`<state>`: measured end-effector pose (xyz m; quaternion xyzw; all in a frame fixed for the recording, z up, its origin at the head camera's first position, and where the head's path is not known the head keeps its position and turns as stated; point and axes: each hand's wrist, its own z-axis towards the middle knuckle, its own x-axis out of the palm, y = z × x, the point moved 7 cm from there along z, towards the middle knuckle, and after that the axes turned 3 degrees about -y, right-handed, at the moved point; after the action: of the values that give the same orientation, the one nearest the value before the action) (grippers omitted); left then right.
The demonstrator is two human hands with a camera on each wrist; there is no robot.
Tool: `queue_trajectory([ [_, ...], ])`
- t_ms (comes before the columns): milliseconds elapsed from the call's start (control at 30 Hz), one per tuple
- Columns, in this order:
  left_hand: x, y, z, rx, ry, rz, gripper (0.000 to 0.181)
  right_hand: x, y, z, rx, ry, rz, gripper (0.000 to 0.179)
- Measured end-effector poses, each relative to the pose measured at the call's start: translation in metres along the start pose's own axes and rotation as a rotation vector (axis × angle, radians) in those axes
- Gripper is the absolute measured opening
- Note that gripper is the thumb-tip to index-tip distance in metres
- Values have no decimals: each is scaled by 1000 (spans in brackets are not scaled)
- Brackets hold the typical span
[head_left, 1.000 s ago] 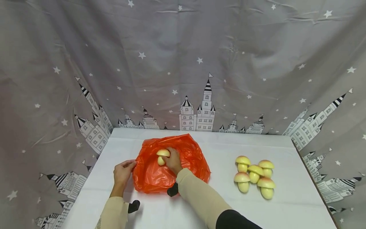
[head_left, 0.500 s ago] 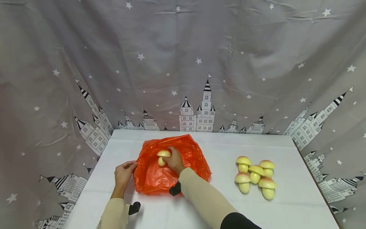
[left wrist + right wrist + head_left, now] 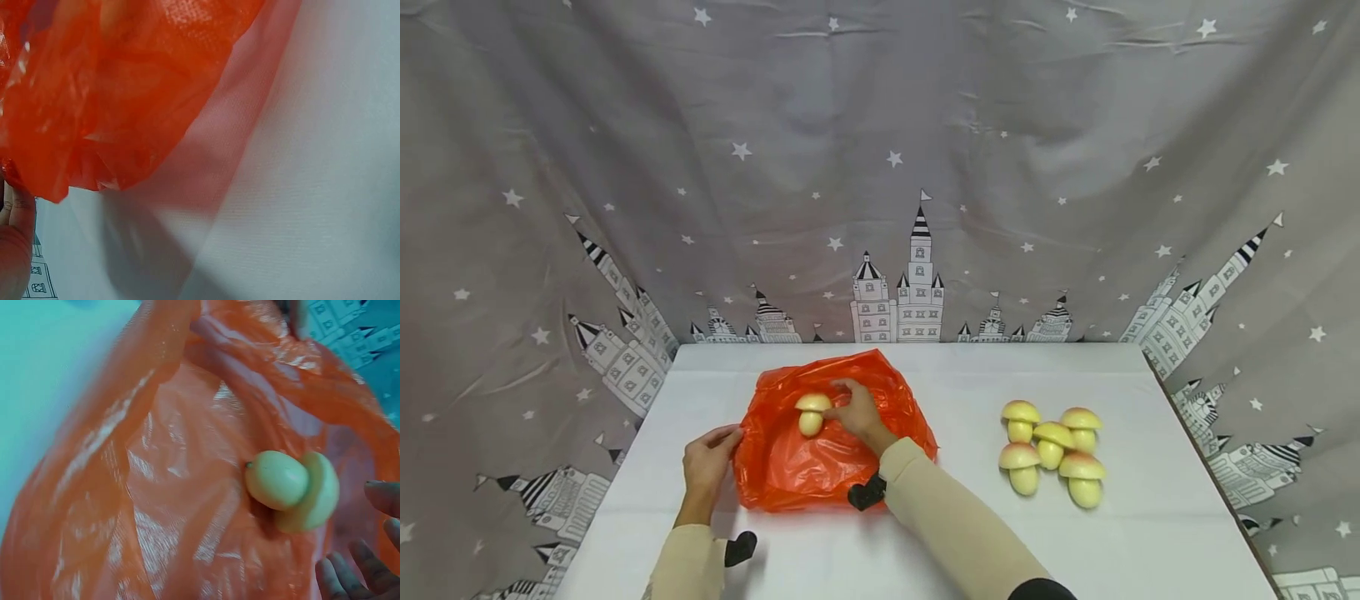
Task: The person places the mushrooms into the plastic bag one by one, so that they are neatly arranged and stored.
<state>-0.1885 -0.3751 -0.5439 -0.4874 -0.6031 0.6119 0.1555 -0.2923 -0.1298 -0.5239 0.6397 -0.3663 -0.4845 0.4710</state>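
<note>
Toy mushroom (image 3: 812, 417) is cradled inside red plastic bag (image 3: 808, 477), right hand's grip (image 3: 859, 415) spread beside it, nothing grasped; bag, pinched at one edge by left hand's grip (image 3: 706, 462), could be collapsed over mushroom if that hold is slackened.

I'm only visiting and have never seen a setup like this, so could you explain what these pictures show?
There's no machine here, just a person's bare hands. The wide picture comes from a camera on the head; the two close ones, from cameras on the left and right wrists. On the white table lies an open red plastic bag with a mushroom-shaped piece inside; five similar pieces sit grouped to the right. The left hand pinches the bag's edge. The right hand is at the bag's opening, open and apart from the piece inside, holding nothing.
</note>
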Motion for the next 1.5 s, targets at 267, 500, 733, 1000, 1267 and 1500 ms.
queue_trajectory([
  [267, 6, -2, -2, -3, 16, -1, 41, -31, 10, -13, -38, 63, 87, 52],
  [500, 6, -2, -4, -37, 13, 31, 47, -62, 21, -30, -101, 108, 137, 42],
  [733, 7, -4, -6, -21, 13, 80, 50, -94, 29, -47, -167, 139, 118, 38],
  [1000, 8, -5, -6, 27, 2, 110, 49, -140, 44, -79, -204, 118, 116, 38],
  [1267, 6, -4, -8, 4, 28, 114, 52, -169, 23, -83, -248, 44, 123, 37],
  [1500, 9, -8, -8, -23, 53, 89, 52, -196, -12, -75, -231, -42, 131, 38],
])
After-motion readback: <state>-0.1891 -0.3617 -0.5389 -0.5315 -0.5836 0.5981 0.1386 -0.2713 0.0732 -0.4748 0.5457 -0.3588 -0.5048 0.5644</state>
